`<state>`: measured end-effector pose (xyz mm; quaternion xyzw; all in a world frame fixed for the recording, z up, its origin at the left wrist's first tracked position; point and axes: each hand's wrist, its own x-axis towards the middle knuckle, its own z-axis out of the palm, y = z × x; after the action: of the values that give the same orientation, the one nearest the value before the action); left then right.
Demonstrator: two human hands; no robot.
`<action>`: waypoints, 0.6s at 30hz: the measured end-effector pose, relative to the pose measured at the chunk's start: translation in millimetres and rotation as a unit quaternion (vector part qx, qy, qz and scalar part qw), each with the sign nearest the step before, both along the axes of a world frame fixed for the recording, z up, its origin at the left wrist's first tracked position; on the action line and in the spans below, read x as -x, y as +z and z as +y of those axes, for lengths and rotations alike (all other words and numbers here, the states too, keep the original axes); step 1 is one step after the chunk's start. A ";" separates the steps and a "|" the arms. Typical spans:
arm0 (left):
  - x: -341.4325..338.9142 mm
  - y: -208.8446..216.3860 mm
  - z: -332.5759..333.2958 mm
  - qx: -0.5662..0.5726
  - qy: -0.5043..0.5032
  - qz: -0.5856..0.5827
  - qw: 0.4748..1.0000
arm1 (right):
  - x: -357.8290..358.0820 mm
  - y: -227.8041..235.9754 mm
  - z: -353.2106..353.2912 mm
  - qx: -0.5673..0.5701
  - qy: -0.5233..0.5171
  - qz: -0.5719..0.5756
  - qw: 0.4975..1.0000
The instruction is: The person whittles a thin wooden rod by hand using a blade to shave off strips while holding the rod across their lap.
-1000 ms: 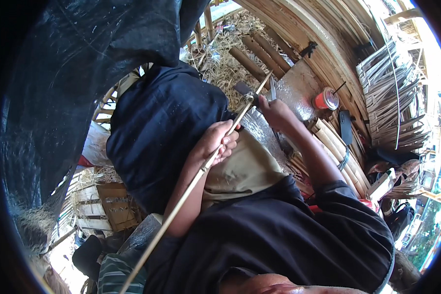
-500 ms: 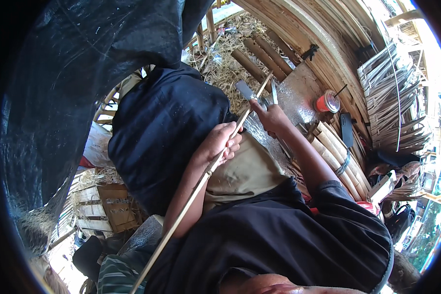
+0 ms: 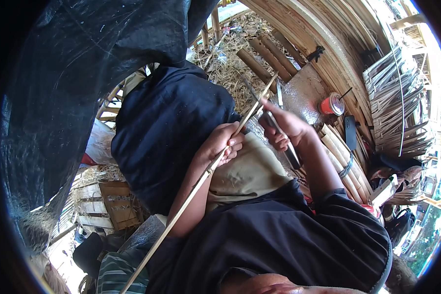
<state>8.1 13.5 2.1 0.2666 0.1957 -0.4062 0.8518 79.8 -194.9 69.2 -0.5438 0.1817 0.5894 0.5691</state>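
Note:
A long, thin bamboo strip runs slantwise from the lower left up past my lap, with a knot partway along it. My left hand is closed around the strip, above the knot. My right hand grips a knife by its dark handle. The knife's blade shows as a narrow edge beside the strip's upper end; whether it touches the strip I cannot tell. A second, pale metal blade shows just beyond my right hand; its lower part is hidden.
Dark cloth covers my leg. To the right are a red cup with a straw, a phone and a tied bundle of bamboo. Bamboo pieces lie near shavings. A black sheet hangs at left.
My right hand has turned and drawn back slightly toward me and to the right. The knife's blade, broad side showing before, now appears edge-on. My left hand keeps its hold on the strip.

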 end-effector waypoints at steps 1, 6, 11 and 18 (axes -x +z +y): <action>-1.2 -2.3 -1.8 0.019 0.007 0.008 1.000 | -4.5 8.9 -5.7 -0.024 -0.026 0.000 0.999; -1.6 -4.0 3.1 0.036 0.012 -0.007 0.999 | -56.0 29.2 -23.5 -0.166 -0.029 -0.117 0.979; -2.9 -4.0 5.5 0.030 -0.005 -0.031 0.999 | -103.6 -24.0 -15.1 0.309 0.065 -0.516 0.796; -4.3 -4.3 5.1 0.052 0.000 -0.026 0.998 | -124.1 -64.3 -27.4 0.468 0.112 -0.592 0.646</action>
<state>12.4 18.7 -2.2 0.2324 0.1526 -0.4087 0.8693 203.9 -222.3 5.0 -0.9873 -0.0042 0.0379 0.1545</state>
